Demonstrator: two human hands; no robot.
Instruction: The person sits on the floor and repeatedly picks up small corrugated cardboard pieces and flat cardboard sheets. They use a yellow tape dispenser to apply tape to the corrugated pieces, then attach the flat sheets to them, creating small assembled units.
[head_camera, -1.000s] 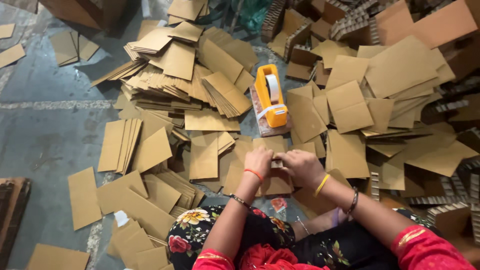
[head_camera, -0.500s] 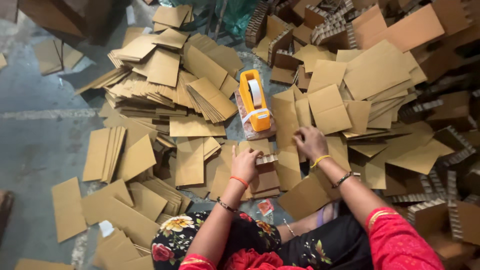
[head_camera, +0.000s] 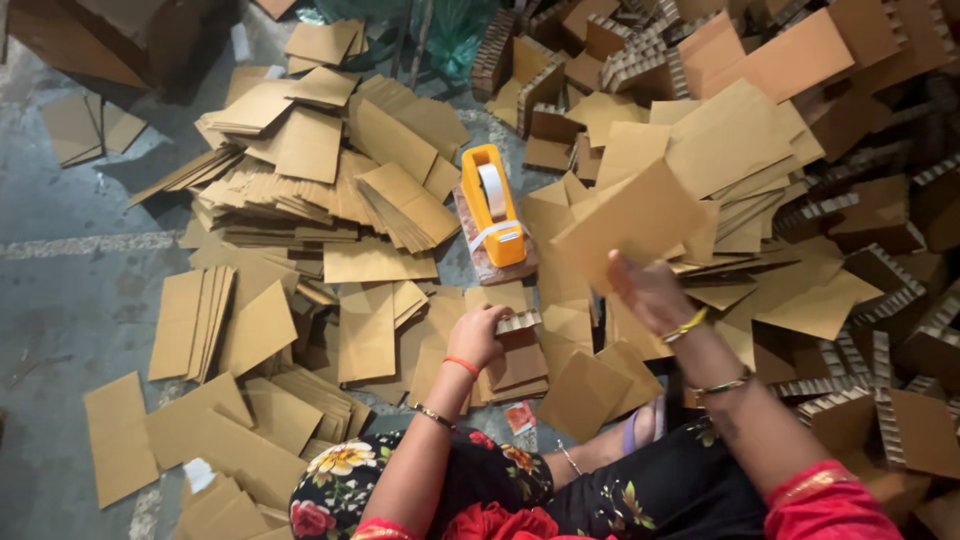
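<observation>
At the bottom of the frame a person sits on the floor in black clothes with bright flowers (head_camera: 345, 465) and a red sleeve (head_camera: 835, 500). A purple sandal (head_camera: 640, 428) peeks out beside the knee.

A little higher, near the middle, the left hand (head_camera: 478, 335) is curled shut and presses down on a small cardboard stack (head_camera: 515, 360). The top of that stack shows a wavy edge. An orange band sits on that wrist, and a thin dark one sits lower on the arm.

To the right of it, the right hand (head_camera: 650, 290) is lifted off the floor. Its fingers are closed on the lower edge of one flat brown cardboard sheet (head_camera: 630, 220). The sheet is tilted and held up in the air, right of the middle of the frame. Yellow and dark bangles ring that wrist.

Just past the hands, an orange tape dispenser (head_camera: 493, 205) with a white roll stands on a reddish brick (head_camera: 485, 262).

Further up on the left lies a big pile of flat cardboard pieces (head_camera: 310, 170) on the grey floor (head_camera: 70, 290). On the right and upper right, more sheets and wavy cardboard strips (head_camera: 870, 350) lie in a messy heap. A green bag (head_camera: 455, 30) shows at the very top.
</observation>
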